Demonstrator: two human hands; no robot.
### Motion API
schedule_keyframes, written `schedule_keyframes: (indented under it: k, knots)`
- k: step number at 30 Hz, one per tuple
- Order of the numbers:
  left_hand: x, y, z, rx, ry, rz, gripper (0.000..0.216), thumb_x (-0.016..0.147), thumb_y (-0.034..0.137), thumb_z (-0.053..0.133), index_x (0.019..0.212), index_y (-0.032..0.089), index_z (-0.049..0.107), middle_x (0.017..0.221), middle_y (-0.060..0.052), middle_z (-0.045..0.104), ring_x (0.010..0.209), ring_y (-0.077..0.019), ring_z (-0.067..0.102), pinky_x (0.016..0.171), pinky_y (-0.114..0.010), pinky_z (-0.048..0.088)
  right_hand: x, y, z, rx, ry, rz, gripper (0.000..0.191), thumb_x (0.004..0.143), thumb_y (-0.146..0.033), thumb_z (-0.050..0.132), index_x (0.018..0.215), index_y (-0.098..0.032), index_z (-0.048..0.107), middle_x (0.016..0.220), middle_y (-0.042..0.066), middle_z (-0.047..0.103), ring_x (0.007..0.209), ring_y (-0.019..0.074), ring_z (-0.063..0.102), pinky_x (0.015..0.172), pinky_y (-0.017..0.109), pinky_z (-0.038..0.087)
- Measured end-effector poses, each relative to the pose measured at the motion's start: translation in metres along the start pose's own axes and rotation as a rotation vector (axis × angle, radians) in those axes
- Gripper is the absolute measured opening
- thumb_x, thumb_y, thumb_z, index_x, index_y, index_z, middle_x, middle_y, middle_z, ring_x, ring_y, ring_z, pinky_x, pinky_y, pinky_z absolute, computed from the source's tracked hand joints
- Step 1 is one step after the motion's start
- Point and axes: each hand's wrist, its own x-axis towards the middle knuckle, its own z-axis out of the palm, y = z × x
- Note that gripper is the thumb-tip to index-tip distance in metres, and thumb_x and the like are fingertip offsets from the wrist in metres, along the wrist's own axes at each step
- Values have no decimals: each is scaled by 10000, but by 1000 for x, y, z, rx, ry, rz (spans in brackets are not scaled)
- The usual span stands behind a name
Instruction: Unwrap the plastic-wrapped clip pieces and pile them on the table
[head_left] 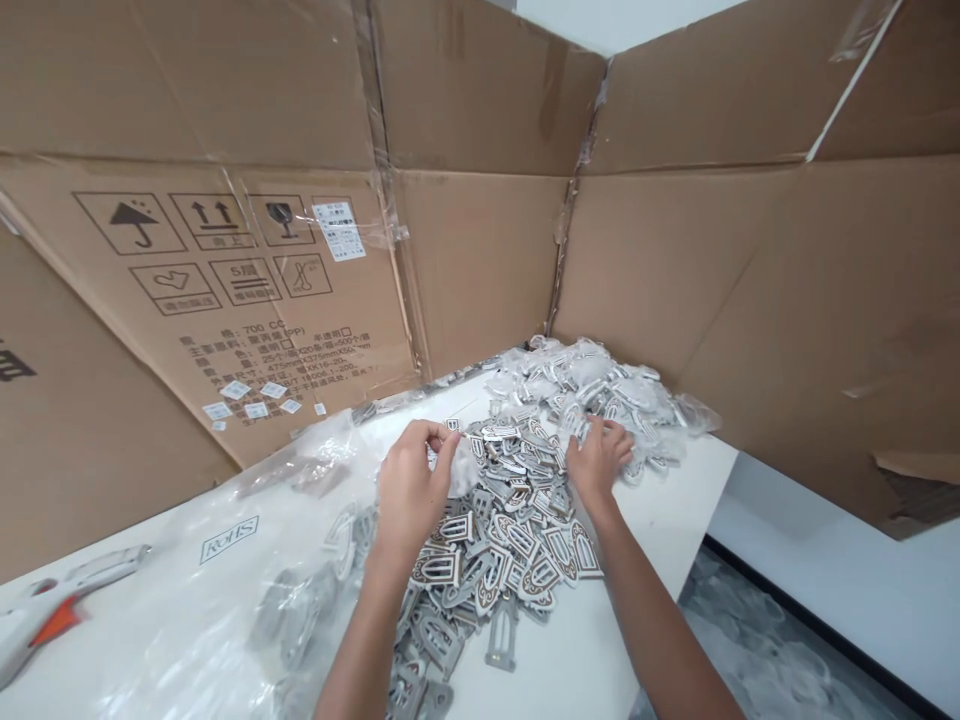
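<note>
My left hand (414, 490) is closed in a pinch over the left side of the heap, with a small clear plastic bag (466, 468) at its fingers. My right hand (598, 462) lies at the near edge of the bagged pieces (604, 385), its curled fingers around a clear-wrapped piece (574, 422). Between and below both hands spreads a pile of loose grey arch-shaped pieces (517, 540). Several have slots and brown scroll patterns; others lie plain side up. What sits inside the left-hand bag is hard to make out.
Tall cardboard walls (480, 270) stand behind the white table (570, 660). A large clear plastic sheet (187, 620) marked RoHS covers the left side. A white and orange handheld tool (60, 610) rests at far left. More clear bags (757, 640) lie below the table's right edge.
</note>
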Motion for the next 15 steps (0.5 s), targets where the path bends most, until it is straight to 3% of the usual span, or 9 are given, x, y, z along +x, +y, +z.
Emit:
schedule_keyframes:
  k: [2,6,10,15]
  knots:
    - [-1,0,0,12,-5,-32,257,1030,452,590,889,243,643,824,3,688,731,-191,578,729,-314,418,4,18,8,-113,-12,39,529,878,-192,555,1396,-145,651,1542,285,456,1455,489,357,1140,637,306]
    - [-2,-4,1,40,-226,-63,258,1035,450,574,875,254,629,827,8,723,714,-195,628,712,-312,412,10,38,19,-208,-62,58,589,870,-93,495,1433,-179,645,1590,253,455,1451,439,397,1152,606,299]
    - [-2,-13,3,151,-118,-103,172,1077,394,518,972,270,574,827,5,730,763,-227,677,698,-310,386,14,42,21,-216,-49,94,504,915,-98,470,1335,-221,720,1520,216,530,1346,412,478,1094,586,330]
    - [-3,-23,3,435,-244,-186,93,1036,257,539,947,268,562,991,-52,779,909,-289,726,745,-343,416,17,34,12,-145,24,90,443,943,-110,439,1250,-217,739,1314,194,632,1241,390,519,1044,570,334]
